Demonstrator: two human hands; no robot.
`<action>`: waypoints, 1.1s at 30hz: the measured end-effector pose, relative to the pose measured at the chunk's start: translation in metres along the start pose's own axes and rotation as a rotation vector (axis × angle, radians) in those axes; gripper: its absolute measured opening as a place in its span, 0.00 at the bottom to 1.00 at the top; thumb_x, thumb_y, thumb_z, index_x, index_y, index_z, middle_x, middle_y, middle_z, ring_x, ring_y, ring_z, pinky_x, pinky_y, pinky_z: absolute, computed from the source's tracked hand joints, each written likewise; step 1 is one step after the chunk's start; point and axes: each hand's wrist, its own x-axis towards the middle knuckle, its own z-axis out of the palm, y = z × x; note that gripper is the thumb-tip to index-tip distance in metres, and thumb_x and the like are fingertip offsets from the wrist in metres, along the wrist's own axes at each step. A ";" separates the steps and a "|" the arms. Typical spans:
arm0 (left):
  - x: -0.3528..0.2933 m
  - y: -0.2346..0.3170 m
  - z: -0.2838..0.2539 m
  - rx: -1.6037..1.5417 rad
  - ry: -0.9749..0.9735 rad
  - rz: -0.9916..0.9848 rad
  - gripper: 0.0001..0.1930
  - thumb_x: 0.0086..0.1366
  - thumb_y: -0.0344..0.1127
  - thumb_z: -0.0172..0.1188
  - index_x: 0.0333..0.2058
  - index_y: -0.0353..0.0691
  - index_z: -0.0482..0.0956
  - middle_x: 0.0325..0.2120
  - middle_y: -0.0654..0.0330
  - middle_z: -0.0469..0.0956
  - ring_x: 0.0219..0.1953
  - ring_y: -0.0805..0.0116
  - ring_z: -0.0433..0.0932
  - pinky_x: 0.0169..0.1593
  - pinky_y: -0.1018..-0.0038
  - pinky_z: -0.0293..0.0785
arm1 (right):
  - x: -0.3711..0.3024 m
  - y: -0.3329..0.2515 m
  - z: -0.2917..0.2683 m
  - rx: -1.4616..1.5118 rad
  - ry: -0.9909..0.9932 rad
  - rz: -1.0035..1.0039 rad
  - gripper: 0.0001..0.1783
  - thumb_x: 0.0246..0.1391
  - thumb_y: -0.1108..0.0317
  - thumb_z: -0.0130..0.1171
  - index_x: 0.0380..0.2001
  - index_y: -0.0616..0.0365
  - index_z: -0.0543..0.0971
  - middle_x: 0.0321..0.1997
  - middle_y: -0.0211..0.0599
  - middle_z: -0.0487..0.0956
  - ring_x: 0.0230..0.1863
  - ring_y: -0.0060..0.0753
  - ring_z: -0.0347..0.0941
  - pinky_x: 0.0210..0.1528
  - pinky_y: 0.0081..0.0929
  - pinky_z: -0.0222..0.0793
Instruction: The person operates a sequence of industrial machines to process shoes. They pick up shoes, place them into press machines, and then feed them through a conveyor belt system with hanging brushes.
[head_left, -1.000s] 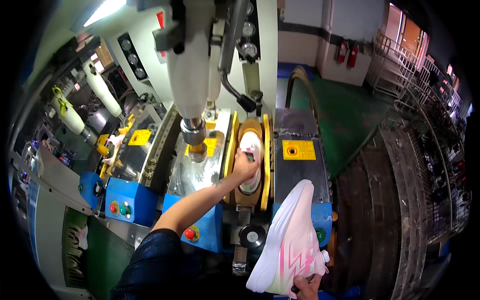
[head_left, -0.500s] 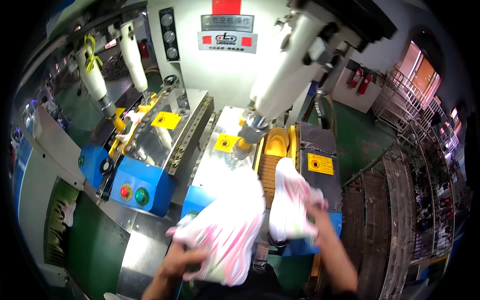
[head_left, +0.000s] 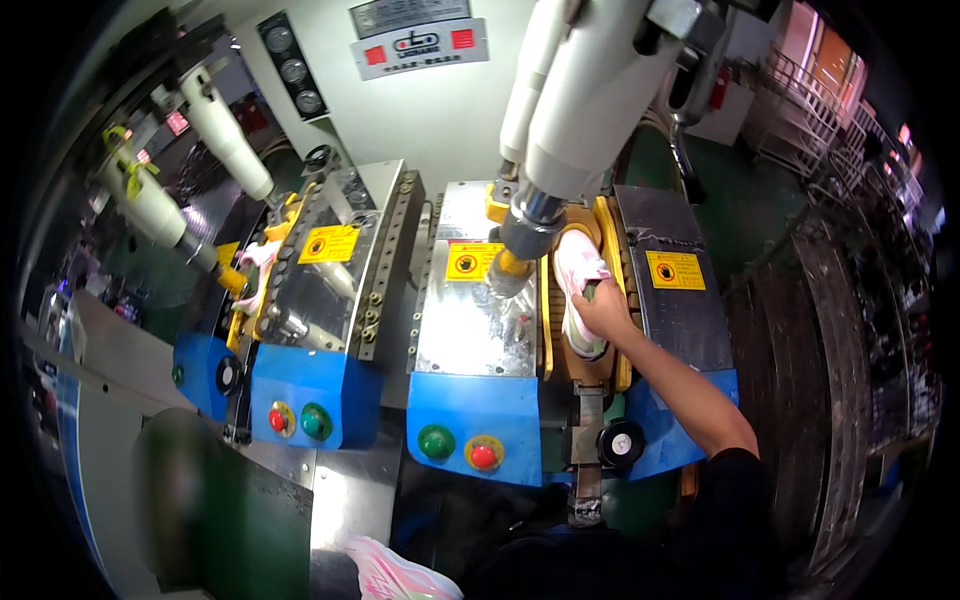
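Note:
My right hand [head_left: 603,310] is closed around the heel end of a white and pink sneaker [head_left: 578,262]. This shoe lies toe away from me in the right-hand slot of a pressing machine, between two yellow side pads [head_left: 616,290]. The fingers are partly hidden by the shoe's collar. A second white and pink sneaker [head_left: 400,575] shows at the lower edge, cut off by the picture. My left hand is out of sight. Over the slot stands a thick white press cylinder [head_left: 590,110] with a metal rod.
Blue panels carry green [head_left: 436,441] and red [head_left: 484,457] buttons beside the slot. A black knob [head_left: 620,442] sits below it. In the left station, another pink and white shoe [head_left: 260,262] lies under two cylinders. A slatted wooden rack [head_left: 800,400] stands at right.
The right hand has carried its sneaker forward into the slot. The other sneaker has dropped to the lower edge, and the left hand has left the picture. The view has shifted.

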 end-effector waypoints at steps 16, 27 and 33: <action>0.191 -0.041 -0.001 0.134 -0.407 -0.040 0.06 0.63 0.35 0.52 0.27 0.48 0.67 0.19 0.71 0.66 0.19 0.78 0.64 0.21 0.79 0.60 | -0.072 -0.057 -0.009 -0.163 0.351 -0.106 0.28 0.49 0.62 0.57 0.49 0.71 0.66 0.47 0.63 0.72 0.50 0.59 0.70 0.54 0.41 0.67; 0.150 -0.009 0.027 0.271 -0.575 0.026 0.06 0.60 0.30 0.56 0.27 0.48 0.68 0.19 0.71 0.66 0.18 0.80 0.64 0.19 0.82 0.57 | -0.170 -0.172 0.140 -0.272 -0.074 -0.759 0.29 0.55 0.56 0.53 0.54 0.65 0.67 0.63 0.58 0.61 0.68 0.54 0.51 0.65 0.60 0.44; 0.145 -0.037 -0.040 0.066 -0.361 -0.011 0.03 0.62 0.31 0.55 0.33 0.42 0.70 0.23 0.66 0.69 0.21 0.77 0.68 0.21 0.81 0.62 | -0.254 -0.200 0.156 0.355 -0.090 -0.861 0.20 0.54 0.66 0.56 0.49 0.63 0.71 0.58 0.52 0.68 0.61 0.52 0.63 0.64 0.55 0.53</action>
